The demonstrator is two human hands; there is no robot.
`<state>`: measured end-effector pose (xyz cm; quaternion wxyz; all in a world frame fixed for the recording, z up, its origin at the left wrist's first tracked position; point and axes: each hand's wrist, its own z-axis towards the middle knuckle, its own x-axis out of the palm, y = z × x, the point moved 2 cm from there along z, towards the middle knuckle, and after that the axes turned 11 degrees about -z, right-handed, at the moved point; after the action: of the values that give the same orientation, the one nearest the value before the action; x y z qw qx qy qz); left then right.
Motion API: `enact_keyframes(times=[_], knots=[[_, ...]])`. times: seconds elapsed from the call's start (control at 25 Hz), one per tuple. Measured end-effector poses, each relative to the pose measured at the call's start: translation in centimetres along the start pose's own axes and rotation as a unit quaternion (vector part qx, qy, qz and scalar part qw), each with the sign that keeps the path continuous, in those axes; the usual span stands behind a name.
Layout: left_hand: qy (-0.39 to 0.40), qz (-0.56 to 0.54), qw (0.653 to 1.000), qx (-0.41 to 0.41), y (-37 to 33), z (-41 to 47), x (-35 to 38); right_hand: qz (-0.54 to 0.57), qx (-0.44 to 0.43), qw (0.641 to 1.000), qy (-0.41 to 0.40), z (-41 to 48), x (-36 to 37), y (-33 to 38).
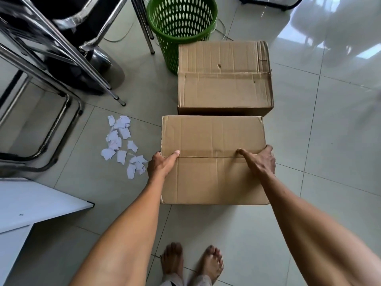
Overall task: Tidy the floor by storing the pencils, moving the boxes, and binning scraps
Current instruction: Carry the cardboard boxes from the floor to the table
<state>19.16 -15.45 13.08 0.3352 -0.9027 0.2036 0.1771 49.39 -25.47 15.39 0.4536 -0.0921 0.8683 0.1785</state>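
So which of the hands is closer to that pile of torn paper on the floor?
Left. The left hand grips the near cardboard box on the side facing the paper scraps; the right hand holds the box's opposite side, farther away.

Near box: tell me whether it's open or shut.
Shut: the near box's top flaps lie flat, meeting at a taped seam, both hands gripping its sides.

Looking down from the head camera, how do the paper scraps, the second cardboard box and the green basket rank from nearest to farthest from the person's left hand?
From the left hand:
1. Paper scraps, on the floor just to its left.
2. Second cardboard box, ahead and to the right, behind the box being held.
3. Green basket, farthest, beyond that box's left corner.
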Motion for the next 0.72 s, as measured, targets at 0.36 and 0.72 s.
enact_keyframes(times=[0.36,0.72], knots=[[-0.034,0.001,0.999,-0.005,-3.8,-6.0,-3.3,0.014,-0.012,1.0,-0.007,-5.2,-5.5,0.3],[-0.037,-0.014,0.999,0.002,-11.3,-20.1,-12.4,0.024,-0.055,0.998,-0.025,-15.9,-19.3,2.9]])
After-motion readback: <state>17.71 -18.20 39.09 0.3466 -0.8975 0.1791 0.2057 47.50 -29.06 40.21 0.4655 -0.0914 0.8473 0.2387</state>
